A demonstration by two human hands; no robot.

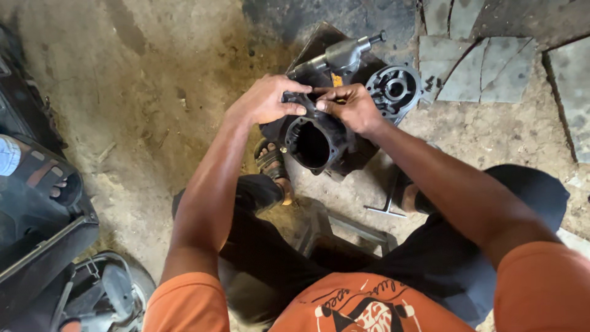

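Far left edge: a dark scooter body (37, 227) filled the left border, cut off by the frame; another person's sandalled foot (46, 178) rested on it, only partly shown.
Open room: the bare dirt floor (153, 104) between the scooter and the work was free, stained with dark oil.
Left hand: the left hand (267, 101) lay over the top left edge of the black engine casing (319, 138), fingers curled and pressed on it, thumb pointing toward the other hand.
Casing: it stood on the floor between the person's feet, its big round opening (312, 146) turned up toward the camera.
Right hand: the right hand (350, 107) was just beside the left, touching the top edge of the casing; thumb and forefinger were pinched together on something small and dark, but I could not tell what it was.
Hidden parts: the top of the casing was covered by both hands; its lower side was hidden behind its own body.
Behind the hands: a grey metal part (344, 55) with a short pipe end lay on a dark plate, close above the fingers.
Right of the hands: a round black cover (393, 89) with holes stood near the right hand, not touching it.
Right edge: broken stone slabs (485, 67) covered the floor, cut off at the border.
Below: a metal stool frame (344, 230) showed between the knees, partly hidden by dark trousers.
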